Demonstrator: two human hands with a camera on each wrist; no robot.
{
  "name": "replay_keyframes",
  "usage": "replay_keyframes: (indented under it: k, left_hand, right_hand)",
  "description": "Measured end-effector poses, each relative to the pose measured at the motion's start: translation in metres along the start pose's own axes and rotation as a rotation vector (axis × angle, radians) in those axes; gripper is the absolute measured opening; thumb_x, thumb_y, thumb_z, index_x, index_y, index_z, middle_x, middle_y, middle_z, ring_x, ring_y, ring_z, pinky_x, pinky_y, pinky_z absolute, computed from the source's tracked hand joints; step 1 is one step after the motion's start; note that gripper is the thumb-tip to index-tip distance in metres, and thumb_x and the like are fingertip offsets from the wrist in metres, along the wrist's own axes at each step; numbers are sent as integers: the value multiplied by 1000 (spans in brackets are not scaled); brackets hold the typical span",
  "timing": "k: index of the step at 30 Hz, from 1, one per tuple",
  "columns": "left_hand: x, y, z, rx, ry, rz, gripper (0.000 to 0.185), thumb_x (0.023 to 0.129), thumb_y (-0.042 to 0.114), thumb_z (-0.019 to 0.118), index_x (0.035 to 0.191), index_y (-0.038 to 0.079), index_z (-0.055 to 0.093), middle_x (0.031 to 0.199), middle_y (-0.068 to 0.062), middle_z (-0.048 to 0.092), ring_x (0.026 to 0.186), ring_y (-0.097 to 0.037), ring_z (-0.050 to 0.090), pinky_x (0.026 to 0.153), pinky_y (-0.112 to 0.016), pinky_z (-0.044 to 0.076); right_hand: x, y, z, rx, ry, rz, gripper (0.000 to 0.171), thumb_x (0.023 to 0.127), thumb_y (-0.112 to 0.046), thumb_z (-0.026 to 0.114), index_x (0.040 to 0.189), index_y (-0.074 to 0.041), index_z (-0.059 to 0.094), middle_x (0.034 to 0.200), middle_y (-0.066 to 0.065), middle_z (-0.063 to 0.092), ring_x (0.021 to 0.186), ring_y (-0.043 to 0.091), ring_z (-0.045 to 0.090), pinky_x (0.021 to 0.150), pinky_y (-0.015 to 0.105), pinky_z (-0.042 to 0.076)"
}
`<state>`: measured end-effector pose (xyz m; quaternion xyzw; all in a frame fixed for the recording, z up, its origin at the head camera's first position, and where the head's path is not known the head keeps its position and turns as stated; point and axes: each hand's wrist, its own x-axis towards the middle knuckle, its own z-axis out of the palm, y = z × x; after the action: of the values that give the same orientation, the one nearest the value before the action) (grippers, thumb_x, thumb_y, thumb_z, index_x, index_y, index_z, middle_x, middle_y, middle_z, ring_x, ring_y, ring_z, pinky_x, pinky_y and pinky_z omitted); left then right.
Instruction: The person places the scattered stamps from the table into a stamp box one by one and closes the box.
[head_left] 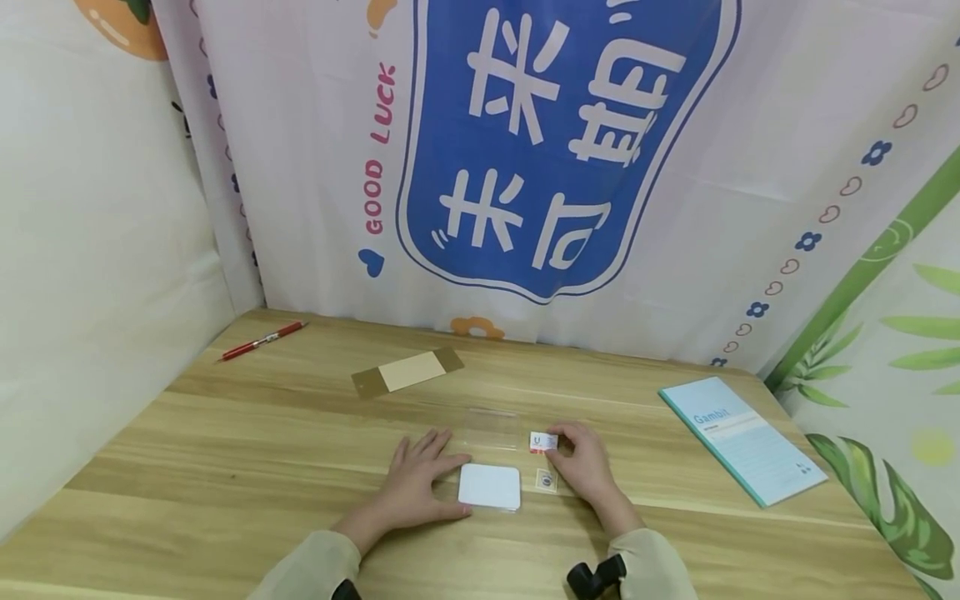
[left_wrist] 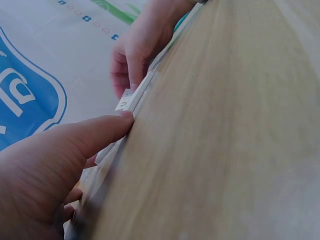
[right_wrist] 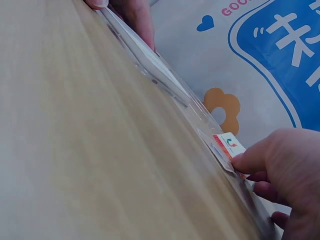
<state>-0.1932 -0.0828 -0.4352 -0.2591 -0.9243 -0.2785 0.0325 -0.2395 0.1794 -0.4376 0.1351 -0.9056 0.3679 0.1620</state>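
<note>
While the left hand [head_left: 412,486] lies at the left side of a stack of white round-cornered cards [head_left: 489,486], its thumb and index finger are spread apart, the thumb touching the near left corner and the index finger beside the far left corner; how hard they press, cannot tell. The stack sits on the wood-grain table [head_left: 172,467], with a clear plastic edge showing beneath it. The right hand [head_left: 587,468] pinches a small white card with a red edge [head_left: 538,442] between thumb and index finger, to the right of the stack and slightly beyond it; its fine print is too small to read. Just nearer the person lies a small beige square [head_left: 546,481] with a dark round print. A clear plastic lid [head_left: 491,428] lies directly beyond the stack, left of the pinched card. Farther back: a brown strip with a beige middle [head_left: 411,372], and a red pen [head_left: 262,341] at far left. Right side: a pale blue notebook marked "Gambit" [head_left: 746,446], set at an angle, well apart from both hands.
</note>
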Motion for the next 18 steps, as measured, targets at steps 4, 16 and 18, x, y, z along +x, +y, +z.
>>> replay_keyframes:
  k: [4, 16, 18]
  left_hand:
    - [0, 1, 0, -6, -3, 0, 65, 67, 54, 63, 119, 16, 53, 135, -20, 26, 124, -37, 14, 93, -59, -1]
    - [1, -1, 2, 3, 2, 4, 65, 67, 55, 62, 119, 17, 53, 135, -19, 27, 124, -36, 15, 93, -59, -1]
    - [1, -1, 1, 5, 5, 4, 65, 67, 55, 62, 118, 17, 53, 135, -19, 27, 124, -36, 15, 93, -59, -1]
  right_hand:
    - [0, -1, 0, 44, -30, 49, 24, 68, 2, 65, 92, -1, 62, 70, 1, 51, 63, 13, 46, 56, 26, 41]
    - [5, -23, -5, 311, -13, 205, 13, 73, -3, 66, 86, -2, 65, 72, 2, 58, 66, 14, 52, 59, 23, 44]
    - [5, -35, -6, 349, -44, 213, 14, 73, -4, 66, 86, -2, 65, 72, 3, 59, 66, 14, 53, 59, 23, 44]
